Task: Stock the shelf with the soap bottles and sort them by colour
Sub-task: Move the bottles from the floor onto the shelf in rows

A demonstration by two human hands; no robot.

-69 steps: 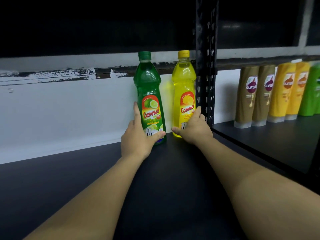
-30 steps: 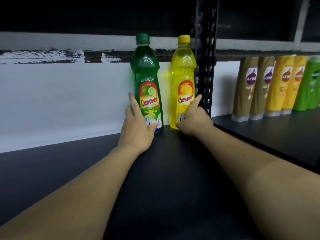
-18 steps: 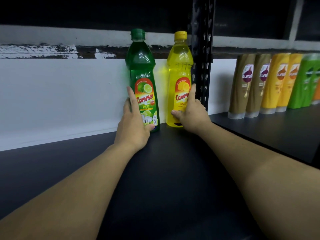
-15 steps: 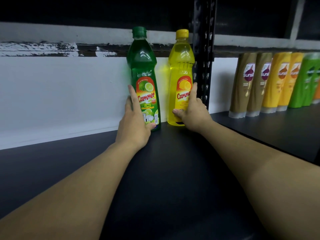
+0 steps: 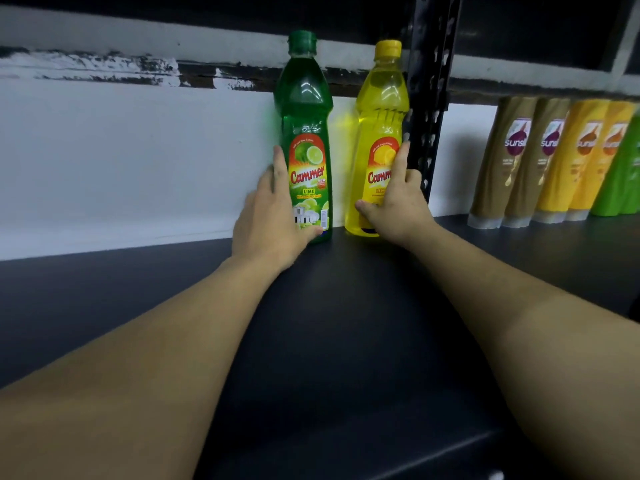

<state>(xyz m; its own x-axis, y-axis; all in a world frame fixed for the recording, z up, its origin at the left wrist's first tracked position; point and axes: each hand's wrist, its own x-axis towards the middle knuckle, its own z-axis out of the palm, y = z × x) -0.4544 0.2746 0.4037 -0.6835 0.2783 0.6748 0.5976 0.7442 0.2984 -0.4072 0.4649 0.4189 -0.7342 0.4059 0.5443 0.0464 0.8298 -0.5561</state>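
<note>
A green lime soap bottle (image 5: pixel 304 98) and a yellow lemon soap bottle (image 5: pixel 381 98) stand upright side by side at the back of the dark shelf (image 5: pixel 346 323), against the white wall. My left hand (image 5: pixel 270 223) holds the green bottle low down, with fingers along its left side and the thumb across its base. My right hand (image 5: pixel 398 206) holds the yellow bottle's lower half: the forefinger lies up its right side and the thumb is on its front. A small gap separates the two bottles.
A black perforated upright post (image 5: pixel 429 81) stands just right of the yellow bottle. Beyond it, on the neighbouring shelf, several shampoo tubes (image 5: pixel 519 161) stand in a row of brown, yellow and green. A white wall (image 5: pixel 121 161) backs the shelf.
Both hands stay on their bottles. Since a second ago, my right hand's fingers have slid higher up the yellow bottle's side. The bottles remain upright in the same spots.
</note>
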